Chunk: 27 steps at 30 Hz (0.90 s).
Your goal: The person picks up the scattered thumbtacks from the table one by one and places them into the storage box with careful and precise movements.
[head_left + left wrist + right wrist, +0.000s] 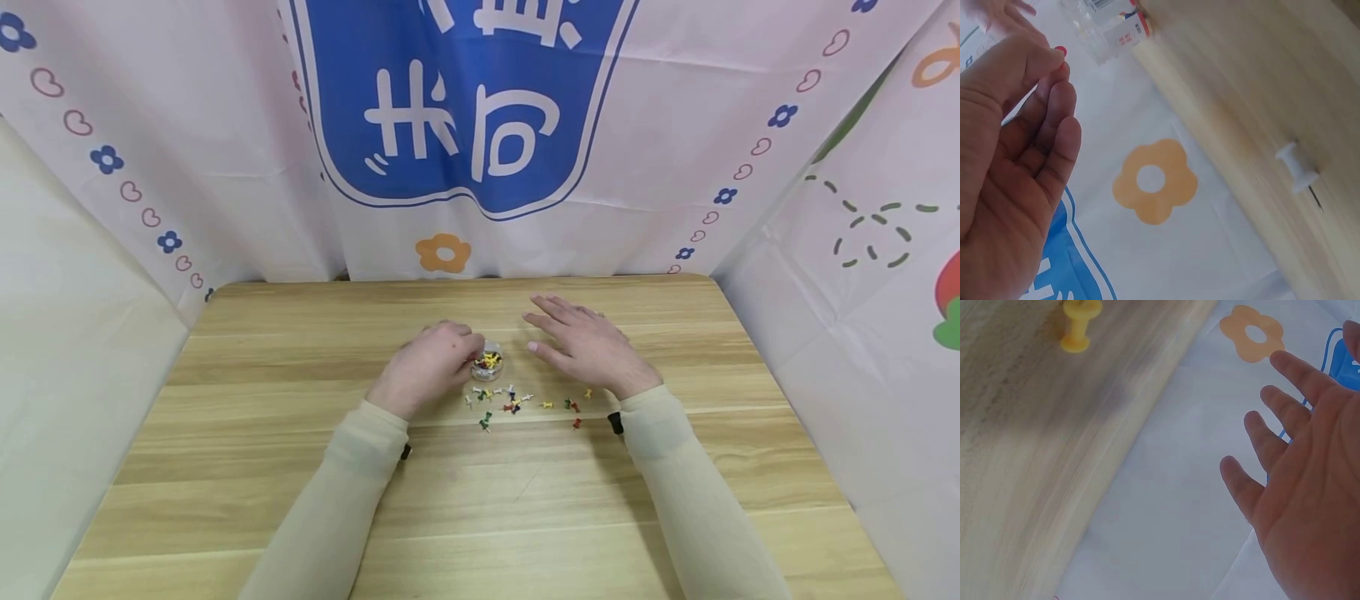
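Observation:
Between thumb and forefinger, my left hand (431, 364) pinches a red push pin (1061, 50), of which only a small part shows in the left wrist view. That hand is right beside a small clear plastic box (487, 373) holding push pins of mixed colours. A printed label shows on the box in the left wrist view. To the right of the box, my right hand (592, 343) hovers over the table with fingers spread and nothing in it. Several loose push pins, among them a yellow one (547, 405) and a green one (486, 419), lie in front of the box.
A wood-grain table (480, 517) carries everything. Behind it hangs a white cloth (247, 208) with a blue printed panel and an orange flower, and more cloth hangs at the sides. A red pin (577, 423) and a yellow pin (588, 393) lie near the right wrist.

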Each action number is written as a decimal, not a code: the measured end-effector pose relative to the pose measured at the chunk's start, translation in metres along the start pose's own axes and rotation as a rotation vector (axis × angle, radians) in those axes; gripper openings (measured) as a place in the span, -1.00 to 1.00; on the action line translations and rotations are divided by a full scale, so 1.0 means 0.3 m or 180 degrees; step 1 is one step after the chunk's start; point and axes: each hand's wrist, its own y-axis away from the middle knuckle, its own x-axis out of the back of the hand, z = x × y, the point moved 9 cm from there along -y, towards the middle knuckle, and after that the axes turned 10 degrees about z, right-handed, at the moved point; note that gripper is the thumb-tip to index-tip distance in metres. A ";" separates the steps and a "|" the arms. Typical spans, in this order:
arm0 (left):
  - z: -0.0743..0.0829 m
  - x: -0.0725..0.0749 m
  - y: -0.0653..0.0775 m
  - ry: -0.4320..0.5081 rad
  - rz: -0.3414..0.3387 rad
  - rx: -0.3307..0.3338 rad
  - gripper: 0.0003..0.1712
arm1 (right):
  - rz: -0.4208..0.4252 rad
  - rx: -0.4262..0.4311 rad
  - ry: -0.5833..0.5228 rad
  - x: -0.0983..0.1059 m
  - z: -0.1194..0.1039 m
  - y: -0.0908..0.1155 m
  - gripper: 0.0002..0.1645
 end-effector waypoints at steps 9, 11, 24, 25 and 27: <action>0.011 -0.002 -0.002 -0.0071 0.0060 0.0021 -0.70 | -0.0060 0.0008 0.0012 -0.009 -0.002 -0.001 -0.14; 0.008 0.000 0.000 -0.0061 0.0063 0.0024 -0.71 | -0.0076 0.0004 0.0024 -0.010 -0.002 -0.001 -0.16; -0.085 0.020 0.009 -0.0028 0.0156 0.0458 -0.59 | -0.0630 -0.0140 -0.0394 -0.048 -0.053 0.010 -0.64; -0.092 0.022 0.009 -0.0038 0.0168 0.0489 -0.55 | -0.0692 -0.0190 -0.0459 -0.051 -0.055 0.014 -0.71; -0.104 0.025 0.011 -0.0078 0.0192 0.0524 -0.48 | -0.0819 -0.0293 -0.0581 -0.058 -0.061 0.024 -0.82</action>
